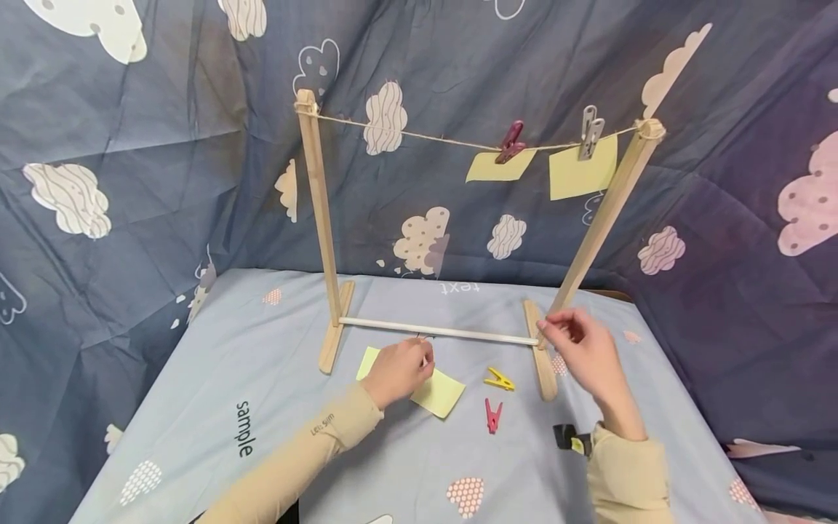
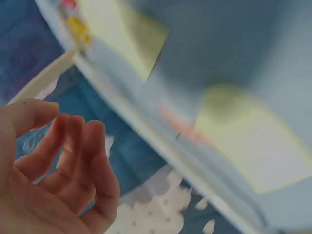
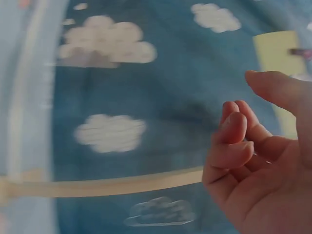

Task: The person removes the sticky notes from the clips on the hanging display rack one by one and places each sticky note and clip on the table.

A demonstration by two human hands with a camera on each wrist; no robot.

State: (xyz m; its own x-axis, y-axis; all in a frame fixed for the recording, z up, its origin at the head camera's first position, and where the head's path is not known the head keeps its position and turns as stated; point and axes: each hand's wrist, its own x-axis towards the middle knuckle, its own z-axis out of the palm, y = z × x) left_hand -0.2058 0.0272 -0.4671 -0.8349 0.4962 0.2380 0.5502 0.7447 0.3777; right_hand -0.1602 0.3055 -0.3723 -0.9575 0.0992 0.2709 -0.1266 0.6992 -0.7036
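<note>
My left hand [image 1: 401, 370] hovers over two yellow paper notes on the table, a right one [image 1: 442, 395] and a left one [image 1: 368, 358] partly hidden behind it. In the left wrist view its fingers are loosely bent, with nothing between them and the thumb. Beside the right post of a wooden frame [image 1: 318, 211] is my right hand [image 1: 585, 353], holding nothing, its fingers loosely bent and the thumb apart. A yellow clothespin [image 1: 500, 379] and a red clothespin [image 1: 493, 416] lie between the hands.
A string [image 1: 419, 135] joins the tops of the posts. A dark red clothespin [image 1: 509, 143] and a grey clothespin [image 1: 590, 135] clip yellow notes to it. A white rod [image 1: 452, 332] links the feet. Patterned dark cloth [image 1: 262, 240] hangs behind.
</note>
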